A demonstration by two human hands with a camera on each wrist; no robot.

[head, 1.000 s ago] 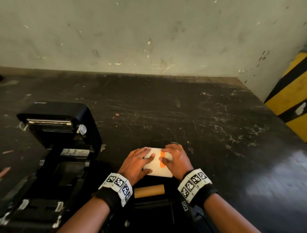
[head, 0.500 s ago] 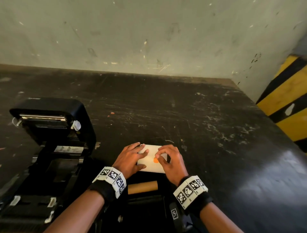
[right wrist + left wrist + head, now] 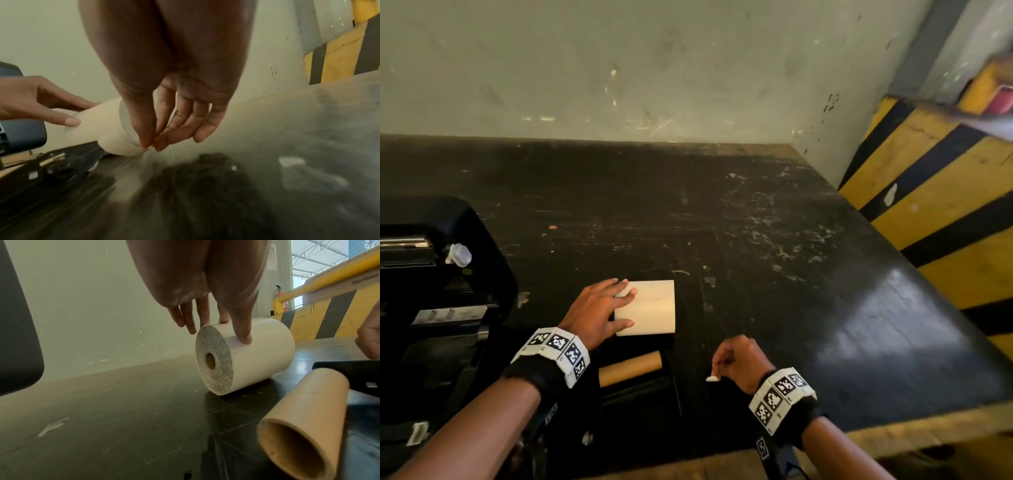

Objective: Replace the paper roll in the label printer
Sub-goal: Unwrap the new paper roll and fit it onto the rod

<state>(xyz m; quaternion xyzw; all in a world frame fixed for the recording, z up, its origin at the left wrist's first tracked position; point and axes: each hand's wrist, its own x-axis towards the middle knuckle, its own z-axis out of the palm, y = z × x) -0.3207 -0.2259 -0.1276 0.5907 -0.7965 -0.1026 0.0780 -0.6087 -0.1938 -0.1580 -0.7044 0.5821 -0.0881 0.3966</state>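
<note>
Head view: paper roll (image 3: 650, 306) lies on its side on the counter (image 3: 756, 240), long axis left to right, just beyond the empty cardboard core (image 3: 630, 368). We see the left hand (image 3: 594, 313) resting on its left end, fingers spread; the open label printer (image 3: 438, 291) stands farther left. The right hand (image 3: 743, 361), nearer us and apart from the roll, pinches a small white scrap (image 3: 712, 378).

Left wrist view: thumb and fingers (image 3: 242, 335) straddle the roll's top.

Right wrist view: fingertips (image 3: 148, 142) press together; blur hides the scrap.
</note>
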